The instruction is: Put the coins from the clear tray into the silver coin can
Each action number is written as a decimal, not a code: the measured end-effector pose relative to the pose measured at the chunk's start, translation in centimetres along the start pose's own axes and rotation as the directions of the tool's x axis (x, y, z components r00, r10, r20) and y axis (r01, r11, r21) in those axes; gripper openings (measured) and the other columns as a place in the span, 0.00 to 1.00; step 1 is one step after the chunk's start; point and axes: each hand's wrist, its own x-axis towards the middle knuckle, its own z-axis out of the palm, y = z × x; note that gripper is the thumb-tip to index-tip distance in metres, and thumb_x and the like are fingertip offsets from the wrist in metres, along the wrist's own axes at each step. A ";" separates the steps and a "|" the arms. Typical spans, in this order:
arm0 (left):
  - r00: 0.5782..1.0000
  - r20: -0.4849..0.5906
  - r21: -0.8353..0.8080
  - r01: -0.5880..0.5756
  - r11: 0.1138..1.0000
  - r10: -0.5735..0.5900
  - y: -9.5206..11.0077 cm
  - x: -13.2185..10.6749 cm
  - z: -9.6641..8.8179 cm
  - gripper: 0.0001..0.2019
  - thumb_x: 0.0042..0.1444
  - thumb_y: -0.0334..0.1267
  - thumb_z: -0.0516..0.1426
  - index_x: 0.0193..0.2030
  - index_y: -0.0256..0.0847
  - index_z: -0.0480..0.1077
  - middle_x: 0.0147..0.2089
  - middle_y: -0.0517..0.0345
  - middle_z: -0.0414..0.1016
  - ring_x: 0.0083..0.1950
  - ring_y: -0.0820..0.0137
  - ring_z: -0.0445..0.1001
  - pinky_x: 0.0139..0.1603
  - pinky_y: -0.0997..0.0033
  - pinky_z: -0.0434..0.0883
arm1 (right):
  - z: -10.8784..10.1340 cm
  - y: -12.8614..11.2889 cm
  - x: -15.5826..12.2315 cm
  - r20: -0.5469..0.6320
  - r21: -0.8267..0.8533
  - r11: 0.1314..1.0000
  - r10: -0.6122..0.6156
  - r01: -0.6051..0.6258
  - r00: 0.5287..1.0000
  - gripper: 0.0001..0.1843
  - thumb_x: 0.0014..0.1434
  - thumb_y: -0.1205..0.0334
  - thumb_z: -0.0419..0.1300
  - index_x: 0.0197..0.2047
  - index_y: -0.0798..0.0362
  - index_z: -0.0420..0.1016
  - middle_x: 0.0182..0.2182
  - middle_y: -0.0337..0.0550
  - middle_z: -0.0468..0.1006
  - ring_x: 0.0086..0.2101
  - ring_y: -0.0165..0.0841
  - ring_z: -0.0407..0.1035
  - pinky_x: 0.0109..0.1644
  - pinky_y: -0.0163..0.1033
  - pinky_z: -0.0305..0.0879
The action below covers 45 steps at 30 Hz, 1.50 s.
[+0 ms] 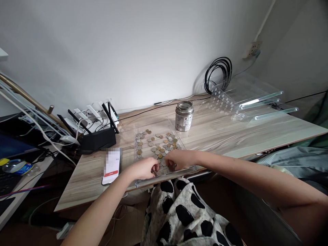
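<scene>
Many loose coins (159, 149), silver and brassy, lie spread in a shallow clear plastic tray (136, 183) at the desk's front edge. My left hand (145, 168) is over the tray's near left part, fingers curled in, with what looks like a coin at the fingertips. Close to its right, my right hand (179, 159) reaches down among the coins. Its fingers are bent and pressed together; the hand covers most of what they grip. Behind the tray's right side stands a round metal tin (184, 118) with a slot in its lid.
A phone (111, 167) lies left of the tray. Behind it sits a black router (98, 140) with upright antennas and tangled cables. Clear acrylic racks (230, 102) and a coil of black cable (217, 73) stand at the back right. The wooden desk (84, 189) meets a white wall.
</scene>
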 end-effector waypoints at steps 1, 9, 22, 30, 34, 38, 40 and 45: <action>1.000 0.003 -0.005 0.007 1.000 -0.007 -0.1 0.0 -0.1 0.10 0.37 0.29 0.53 0.30 0.41 0.67 0.29 0.59 0.69 0.27 0.72 0.65 0.22 0.77 0.56 | 0.0 -0.1 0.0 -0.006 -0.001 1.000 -0.005 0.005 1.000 0.19 0.38 0.71 0.57 0.38 0.55 0.71 0.29 0.39 0.71 0.27 0.27 0.61 0.25 0.29 0.51; 0.996 0.054 0.074 0.067 0.995 -0.071 0.0 -0.8 -1.0 0.06 0.35 0.28 0.52 0.22 0.40 0.68 0.27 0.58 0.70 0.24 0.73 0.65 0.21 0.77 0.56 | -0.5 -0.4 0.1 0.044 -0.089 0.996 0.009 -0.005 0.999 0.11 0.37 0.72 0.56 0.28 0.57 0.72 0.25 0.39 0.70 0.25 0.27 0.60 0.24 0.30 0.49; 0.994 0.111 -0.057 0.021 0.998 -0.015 -0.3 -1.0 -1.1 0.21 0.37 0.26 0.51 0.41 0.43 0.69 0.30 0.61 0.70 0.27 0.73 0.66 0.24 0.77 0.57 | -4.2 1.1 -1.8 0.105 -0.079 0.991 0.121 -0.113 0.987 0.27 0.34 0.69 0.61 0.43 0.55 0.70 0.26 0.36 0.70 0.22 0.26 0.60 0.24 0.30 0.49; 0.999 0.046 0.020 -0.017 1.000 0.016 -0.1 -1.2 -0.8 0.14 0.36 0.25 0.50 0.29 0.40 0.70 0.33 0.58 0.70 0.30 0.73 0.65 0.25 0.77 0.57 | -2.2 0.2 -2.2 0.090 -0.347 0.923 0.209 -0.166 0.974 0.18 0.35 0.71 0.58 0.33 0.56 0.76 0.27 0.42 0.74 0.25 0.30 0.63 0.24 0.32 0.47; 0.998 0.028 0.018 -0.054 0.998 0.053 0.0 -1.2 -1.0 0.10 0.35 0.24 0.51 0.25 0.39 0.68 0.31 0.58 0.69 0.29 0.74 0.64 0.24 0.78 0.57 | -2.0 -0.5 -2.4 0.100 -0.402 0.906 0.190 -0.135 0.977 0.14 0.36 0.74 0.54 0.28 0.58 0.76 0.25 0.45 0.75 0.24 0.30 0.63 0.23 0.33 0.47; 0.996 0.061 -0.115 -0.055 0.992 0.063 -0.4 -1.0 -0.9 0.09 0.36 0.24 0.52 0.25 0.38 0.69 0.24 0.61 0.66 0.26 0.75 0.63 0.24 0.78 0.58 | -2.2 -0.9 -2.4 0.086 -0.419 0.897 0.198 -0.145 0.976 0.14 0.37 0.75 0.55 0.28 0.58 0.76 0.25 0.46 0.75 0.25 0.31 0.64 0.23 0.33 0.48; 0.999 -0.017 -0.270 -0.045 0.962 0.041 -0.5 -0.6 -0.8 0.10 0.37 0.24 0.55 0.29 0.37 0.70 0.26 0.61 0.68 0.28 0.74 0.65 0.26 0.77 0.61 | -2.1 -0.8 -2.1 0.072 -0.433 0.883 0.235 -0.182 0.969 0.15 0.35 0.75 0.56 0.30 0.58 0.76 0.27 0.47 0.76 0.26 0.32 0.65 0.24 0.33 0.49; 0.951 -0.184 -0.891 -0.054 0.451 -0.249 -0.5 2.1 -1.8 0.11 0.43 0.25 0.56 0.37 0.34 0.70 0.31 0.57 0.70 0.30 0.75 0.69 0.32 0.76 0.68 | -2.3 -0.2 -1.2 0.107 -0.369 0.906 0.261 -0.206 0.959 0.12 0.31 0.72 0.61 0.26 0.57 0.76 0.22 0.43 0.74 0.23 0.31 0.64 0.23 0.33 0.49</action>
